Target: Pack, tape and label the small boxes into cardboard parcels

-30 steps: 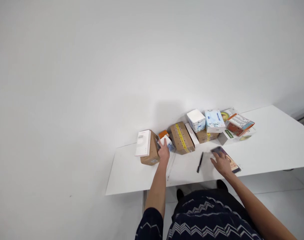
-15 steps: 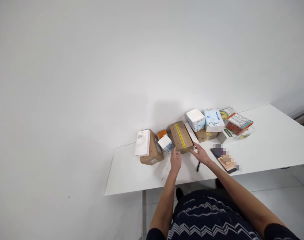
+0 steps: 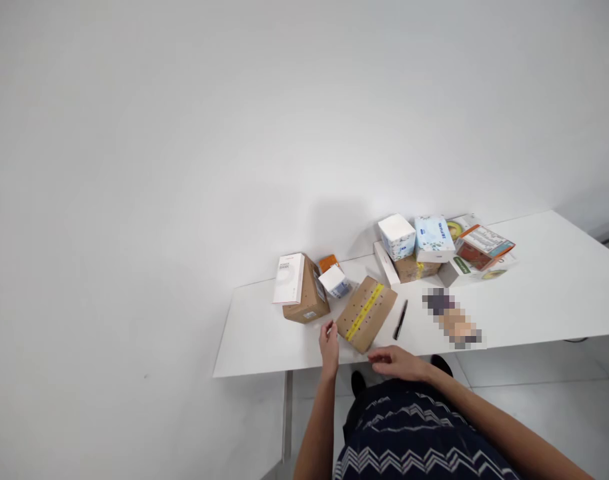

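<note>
A cardboard box [image 3: 357, 311] with a strip of yellow tape lies turned at an angle near the front of the white table. My left hand [image 3: 329, 345] is just beside its left corner, fingers slightly bent and apart. By the box's near corner, over the table's front edge, is my right hand [image 3: 395, 362], its fingers stretched out and the thumb apart. Neither hand is wrapped round the box; whether a fingertip touches it is hard to tell. To the right of the box lies a black pen [image 3: 400, 320].
At the left, a white power bank box [image 3: 288, 279] rests on a brown carton [image 3: 309, 293]. Behind are a small white box [image 3: 334, 280] and an orange box [image 3: 329, 263]. Tissue packs [image 3: 434, 239] and food boxes [image 3: 484, 241] stand at the back right. A blurred-out item [image 3: 451, 319] lies rightward.
The taped cardboard box has come from the back of the table toward me and turned. Both hands have drawn back toward my body, and the pen now shows fully.
</note>
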`<state>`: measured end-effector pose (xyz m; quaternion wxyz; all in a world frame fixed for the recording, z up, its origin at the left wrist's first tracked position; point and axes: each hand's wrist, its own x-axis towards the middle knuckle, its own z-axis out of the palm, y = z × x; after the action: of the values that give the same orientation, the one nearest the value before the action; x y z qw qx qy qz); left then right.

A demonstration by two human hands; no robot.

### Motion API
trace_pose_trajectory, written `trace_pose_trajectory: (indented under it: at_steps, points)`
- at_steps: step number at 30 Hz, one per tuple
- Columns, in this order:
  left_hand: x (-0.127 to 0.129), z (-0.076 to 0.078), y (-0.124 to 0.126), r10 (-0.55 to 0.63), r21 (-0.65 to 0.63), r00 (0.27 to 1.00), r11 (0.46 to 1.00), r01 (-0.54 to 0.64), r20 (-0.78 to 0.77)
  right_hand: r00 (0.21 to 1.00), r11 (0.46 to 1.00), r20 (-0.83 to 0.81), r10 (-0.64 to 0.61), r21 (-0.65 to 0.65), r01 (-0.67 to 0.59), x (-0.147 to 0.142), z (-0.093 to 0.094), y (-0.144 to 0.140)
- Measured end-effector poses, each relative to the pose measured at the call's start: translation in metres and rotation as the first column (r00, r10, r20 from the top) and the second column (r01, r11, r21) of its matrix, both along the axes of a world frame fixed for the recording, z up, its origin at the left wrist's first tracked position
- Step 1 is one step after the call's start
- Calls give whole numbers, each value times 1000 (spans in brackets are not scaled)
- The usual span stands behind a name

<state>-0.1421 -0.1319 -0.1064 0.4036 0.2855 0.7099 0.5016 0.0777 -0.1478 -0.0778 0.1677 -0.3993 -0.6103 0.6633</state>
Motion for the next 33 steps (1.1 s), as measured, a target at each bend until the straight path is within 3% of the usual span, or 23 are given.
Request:
trace_pose_trajectory:
  at_steps: [1,3,6,8,9,12,15,20,24,29,33]
  points:
    - [-3,2,-4,18,-12,1000,1000,-18,-3,997,999,55,-48,29,47,2,2,3]
    - [-4,6,-12,42,-64,999,997,-42,-7,935,953,200,-294,132,272,13,5,17]
    - [3,13,-20,61,-169,996,984,-50,58,714,756,257,-652,290,587,35,5,43]
    - [12,15,-24,42,-228,988,974,-7,148,626,663,231,-745,358,657,48,0,56]
    - [18,15,-24,26,-245,980,969,24,197,617,652,227,-754,379,657,52,-2,61]
    - [32,14,-24,-13,-249,958,965,87,286,691,728,252,-678,357,585,51,-10,66]
    - [36,16,-24,11,-232,966,971,51,257,760,795,253,-598,311,521,42,-10,60]
    - [26,31,-26,33,-204,984,979,4,177,770,793,195,-607,216,570,31,6,45]
    - [24,52,-25,-13,-78,993,997,22,118,765,775,128,-631,153,613,32,21,42]
    - [29,81,-24,-63,50,976,996,76,-210,767,771,80,-636,53,634,36,17,41]
    - [39,100,-28,-136,42,798,979,197,-587,814,791,139,-564,-193,581,28,-7,33]
